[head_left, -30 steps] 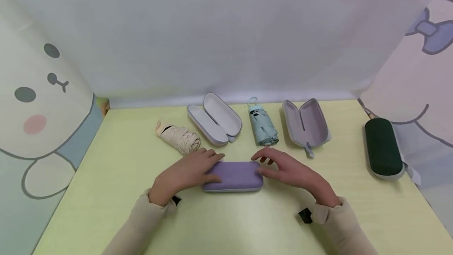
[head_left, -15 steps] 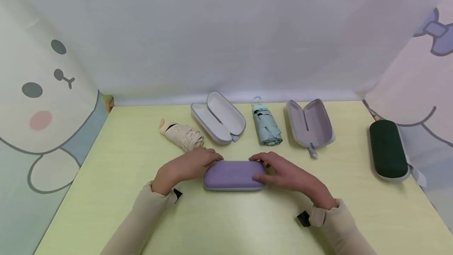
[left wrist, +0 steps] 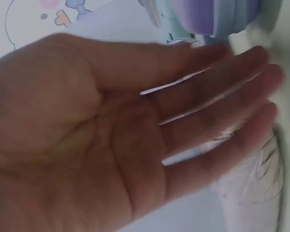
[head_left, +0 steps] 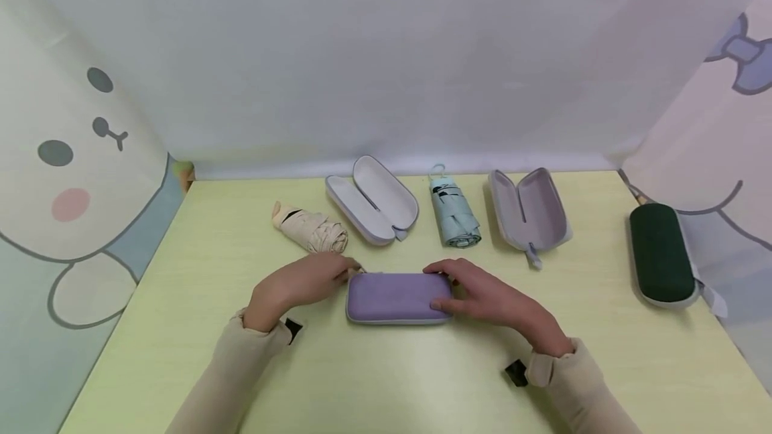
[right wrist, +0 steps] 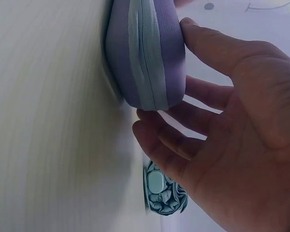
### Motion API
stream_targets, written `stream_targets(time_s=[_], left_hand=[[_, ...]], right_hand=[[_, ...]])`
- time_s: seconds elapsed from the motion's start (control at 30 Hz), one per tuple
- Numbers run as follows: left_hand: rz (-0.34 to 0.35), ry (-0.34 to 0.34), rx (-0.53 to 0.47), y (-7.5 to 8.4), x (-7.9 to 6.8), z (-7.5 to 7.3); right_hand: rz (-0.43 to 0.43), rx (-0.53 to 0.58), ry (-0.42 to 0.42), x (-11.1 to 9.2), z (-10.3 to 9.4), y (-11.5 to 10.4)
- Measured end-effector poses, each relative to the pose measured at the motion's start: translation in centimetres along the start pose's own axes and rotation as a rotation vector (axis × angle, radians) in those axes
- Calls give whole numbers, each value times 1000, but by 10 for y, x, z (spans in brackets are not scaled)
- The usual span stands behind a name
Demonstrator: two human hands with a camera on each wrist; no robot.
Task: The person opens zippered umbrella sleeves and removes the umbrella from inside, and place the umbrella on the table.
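A closed purple glasses case (head_left: 398,297) with a pale zip band lies lengthwise on the table between both hands. My right hand (head_left: 482,291) holds its right end, thumb on the lid and fingers bent behind the far edge. In the right wrist view, the thumb touches the purple side beside the zip (right wrist: 147,63). At the far left corner, my left hand (head_left: 307,284) pinches a small pale zip pull tab (head_left: 360,269), mostly hidden by the fingers. The left wrist view shows its thumb and fingertips beside the end of the case (left wrist: 222,19).
Behind the case lie a rolled beige folding umbrella (head_left: 313,230), an open white-lined case (head_left: 374,203), a light blue folding umbrella (head_left: 456,216) and an open lilac-grey case (head_left: 531,209). A dark green case (head_left: 662,253) stands near the table's right edge.
My left hand has moved off the case's lid to its far left corner. My right thumb and fingers have settled on the right end. The view has shifted slightly.
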State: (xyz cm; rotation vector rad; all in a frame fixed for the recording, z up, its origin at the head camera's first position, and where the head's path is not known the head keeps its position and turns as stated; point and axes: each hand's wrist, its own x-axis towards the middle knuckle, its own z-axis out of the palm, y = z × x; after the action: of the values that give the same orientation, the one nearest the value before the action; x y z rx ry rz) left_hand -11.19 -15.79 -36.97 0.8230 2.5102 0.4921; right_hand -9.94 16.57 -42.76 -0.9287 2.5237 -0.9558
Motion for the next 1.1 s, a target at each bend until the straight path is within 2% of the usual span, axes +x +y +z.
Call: stream_targets(time_s=[0.17,0.3,0.5,0.73,0.83,0.97,1.03,1.1], left_hand=[[93,28,-59,-13,17,9],[124,40,-53,-23,27,14],[109,48,-79,-28,30,13],[119,7,-94,-34,30,15],[133,-26,-103,-38,32,16],[146,-62,-118,-42,36,18],[143,-64,-130,-44,37,19],[141,-56,-133,-45,37,19]], right_hand=[[-3,-4,-4,-1,0,1],[-7,-4,-5,0,0,2],[-8,7,-2,0,1,3],[6,-1,-11,1,1,-3],[-52,-50,7,1,2,-7],[-175,-160,38,-2,6,-12],[-203,-203,44,-5,9,-15],[-193,-217,45,-7,12,-18]])
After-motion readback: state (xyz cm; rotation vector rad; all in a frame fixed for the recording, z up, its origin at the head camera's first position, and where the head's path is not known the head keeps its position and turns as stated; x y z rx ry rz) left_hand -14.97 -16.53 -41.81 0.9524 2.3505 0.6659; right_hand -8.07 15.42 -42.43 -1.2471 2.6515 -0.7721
